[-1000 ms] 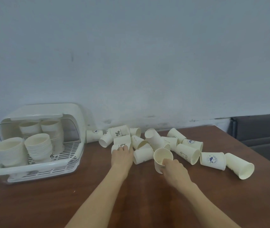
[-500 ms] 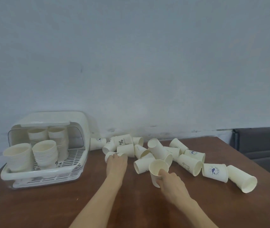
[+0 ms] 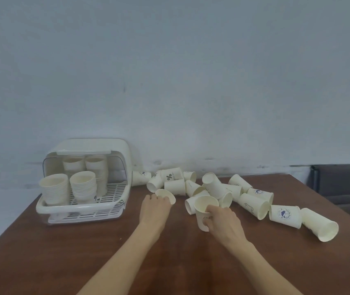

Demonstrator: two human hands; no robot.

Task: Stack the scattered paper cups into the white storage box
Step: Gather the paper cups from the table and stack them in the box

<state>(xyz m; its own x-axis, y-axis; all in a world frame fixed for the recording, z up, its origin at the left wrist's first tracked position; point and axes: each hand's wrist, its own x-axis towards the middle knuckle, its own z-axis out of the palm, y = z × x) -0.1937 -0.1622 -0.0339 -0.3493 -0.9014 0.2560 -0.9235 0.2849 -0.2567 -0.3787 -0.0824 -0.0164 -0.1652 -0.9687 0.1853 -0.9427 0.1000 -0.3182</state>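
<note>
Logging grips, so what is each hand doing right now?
Left hand: holds a paper cup lying on its side.
Right hand: grips an upright cup by its side.

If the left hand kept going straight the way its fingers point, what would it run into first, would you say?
The left hand already grips a small cup; straight beyond it lies the sideways cup at the pile's near-left edge, probably first, though depth is unclear.

A dark brown wooden table [image 3: 42,252] stands against a plain, pale blue-grey wall [image 3: 169,71] scuffed along its lower edge, with a dark grey upholstered seat [image 3: 344,188] beside the table's right end, under soft, even light.
</note>
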